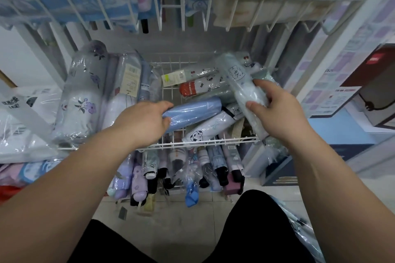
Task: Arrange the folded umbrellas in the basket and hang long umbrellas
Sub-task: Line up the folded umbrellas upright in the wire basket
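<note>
Right now, looking down, I am gripping the left end of a blue umbrella with my left hand. Its long axis is running rightward across the basket. My right hand is clutching a pale umbrella, which is tilting up and away over the pile. My left fingertips are hiding underneath, and the rack umbrellas overhead are showing only as blur.

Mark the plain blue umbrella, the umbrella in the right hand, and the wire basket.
plain blue umbrella [192,111]: head view, mid body.
pale printed umbrella [235,74]: head view, printed upper part.
wire basket [171,144]: head view, front rim.
</note>
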